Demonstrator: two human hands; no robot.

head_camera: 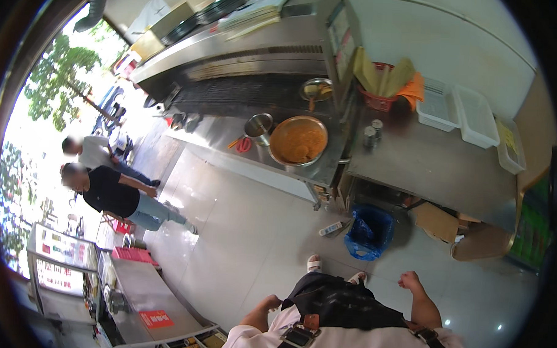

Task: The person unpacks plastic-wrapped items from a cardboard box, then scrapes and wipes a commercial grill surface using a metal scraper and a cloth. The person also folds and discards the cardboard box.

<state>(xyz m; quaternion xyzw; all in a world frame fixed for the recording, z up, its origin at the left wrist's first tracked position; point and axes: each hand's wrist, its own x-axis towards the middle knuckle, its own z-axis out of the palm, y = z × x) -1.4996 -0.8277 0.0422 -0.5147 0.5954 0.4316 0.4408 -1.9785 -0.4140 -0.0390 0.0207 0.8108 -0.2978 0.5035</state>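
Note:
My left hand (272, 303) hangs low beside the black apron (338, 295), close to its edge; whether its fingers hold the cloth is unclear. Away from my body on the other side, my right hand (410, 280) is above the tiled floor with its fingers curled and no object visible in it. Ahead, a large steel bowl of orange-brown sauce or paste (302, 140) stands on the steel counter. Beside it are a steel pot (259, 127) with a utensil inside and red-handled scissors (243, 145). A smaller metal bowl (316, 89) sits farther back.
A bin with a blue bag (369, 232) stands on the floor before me, near cardboard (435, 222) under a steel table (425, 174). White plastic trays (476, 119) and a red basket (377, 100) stand on that table. Two people (117, 191) are at the left, near another counter (152, 294).

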